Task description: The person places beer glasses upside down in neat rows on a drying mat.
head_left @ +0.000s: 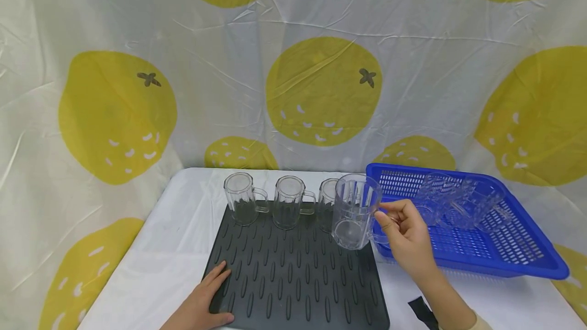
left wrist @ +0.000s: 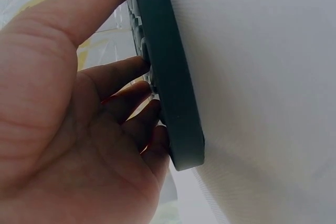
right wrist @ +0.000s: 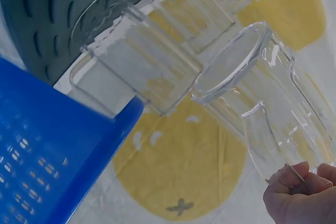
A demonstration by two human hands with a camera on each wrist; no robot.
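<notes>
In the head view my right hand [head_left: 408,238] pinches a clear glass mug [head_left: 353,213] by its handle, thumb against fingers. The mug hangs over the right rear part of a dark ribbed mat [head_left: 284,279] and overlaps a standing mug [head_left: 326,200] there. Two more clear mugs, a left one [head_left: 240,200] and a middle one [head_left: 289,202], stand along the mat's far edge, handles to the right. My left hand [head_left: 202,297] rests on the mat's left edge with its fingers spread. In the left wrist view, its fingertips touch the mat's thick rim [left wrist: 176,98].
A blue plastic basket [head_left: 518,269] with perforated sides stands to the right, holding several clear mugs [head_left: 458,202]. A black strip [head_left: 423,312] lies on the white-covered table [head_left: 151,264] near my right forearm. Behind hangs a lemon-print cloth [head_left: 220,85].
</notes>
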